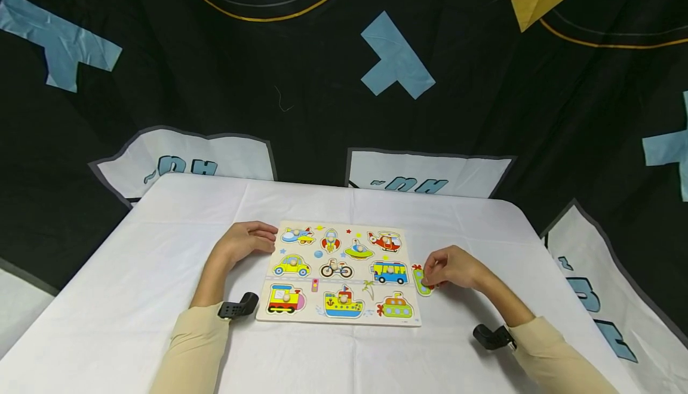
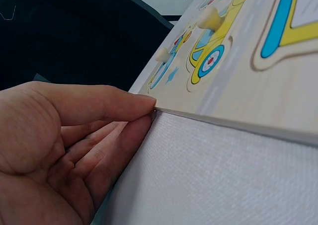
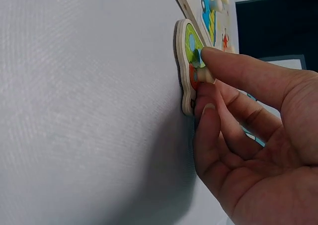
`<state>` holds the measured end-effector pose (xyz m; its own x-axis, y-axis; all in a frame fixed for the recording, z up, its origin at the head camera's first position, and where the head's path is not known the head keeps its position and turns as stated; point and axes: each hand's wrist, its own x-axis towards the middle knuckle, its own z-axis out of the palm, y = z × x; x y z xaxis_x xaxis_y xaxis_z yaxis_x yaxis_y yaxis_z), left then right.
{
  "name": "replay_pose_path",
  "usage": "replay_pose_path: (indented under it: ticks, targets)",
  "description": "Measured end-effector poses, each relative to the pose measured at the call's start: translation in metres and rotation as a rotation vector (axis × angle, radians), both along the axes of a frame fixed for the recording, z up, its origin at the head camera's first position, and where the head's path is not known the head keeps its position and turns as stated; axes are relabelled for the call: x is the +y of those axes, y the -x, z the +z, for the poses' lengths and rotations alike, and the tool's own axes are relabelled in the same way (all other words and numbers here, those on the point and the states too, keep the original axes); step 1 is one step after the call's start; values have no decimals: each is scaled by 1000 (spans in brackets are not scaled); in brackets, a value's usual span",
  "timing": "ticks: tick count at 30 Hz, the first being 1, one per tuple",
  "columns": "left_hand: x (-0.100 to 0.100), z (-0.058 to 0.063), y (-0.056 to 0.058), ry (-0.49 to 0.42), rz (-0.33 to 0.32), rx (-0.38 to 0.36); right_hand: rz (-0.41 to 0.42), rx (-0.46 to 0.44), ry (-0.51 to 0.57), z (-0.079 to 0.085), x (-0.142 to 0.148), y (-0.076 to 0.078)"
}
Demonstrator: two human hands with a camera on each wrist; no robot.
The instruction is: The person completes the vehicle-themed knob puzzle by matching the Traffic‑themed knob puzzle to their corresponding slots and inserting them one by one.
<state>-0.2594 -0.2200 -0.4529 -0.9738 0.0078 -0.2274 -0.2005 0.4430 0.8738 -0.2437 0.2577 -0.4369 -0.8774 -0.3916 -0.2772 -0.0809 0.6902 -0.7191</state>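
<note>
A flat wooden peg puzzle board (image 1: pixel 344 320) with coloured vehicle pictures lies on the white cloth between the two hands. My right hand (image 1: pixel 454 266) pinches the small knob of a green submarine puzzle piece (image 1: pixel 420 280), thumb against fingers, just right of the board. In the right wrist view the submarine piece (image 3: pixel 191 46) is seen nearly edge-on, close over the cloth, with its red part towards the fingers. A matching submarine picture (image 1: pixel 396 307) shows at the board's lower right. My left hand (image 1: pixel 249 240) touches the board's upper left edge with straight fingers.
White cloth covers the table (image 1: pixel 355 358). Behind it hangs a black curtain (image 1: pixel 322 95) with blue and yellow taped shapes. Knobbed pieces such as the car (image 1: pixel 292 265), train (image 1: pixel 286 298) and ship (image 1: pixel 343 303) sit in the board. Each wrist carries a black strap (image 1: pixel 236 307).
</note>
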Motion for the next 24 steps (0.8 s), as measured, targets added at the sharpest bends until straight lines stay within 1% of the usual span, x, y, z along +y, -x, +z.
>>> replay_pose_path:
  ticks: [6, 11, 17, 24]
  targets:
    - [0, 0, 0, -7, 0, -2, -25, 3, -34, 6, 0, -1]
    - [0, 0, 0, -4, 4, -4, -20, -1, -24, 9, 2, -1]
    - [0, 0, -1, -4, 7, -10, 24, -13, -9, 13, -3, -3]
    - [0, 0, 0, -18, 5, -8, 89, -1, -12, 19, -16, -7]
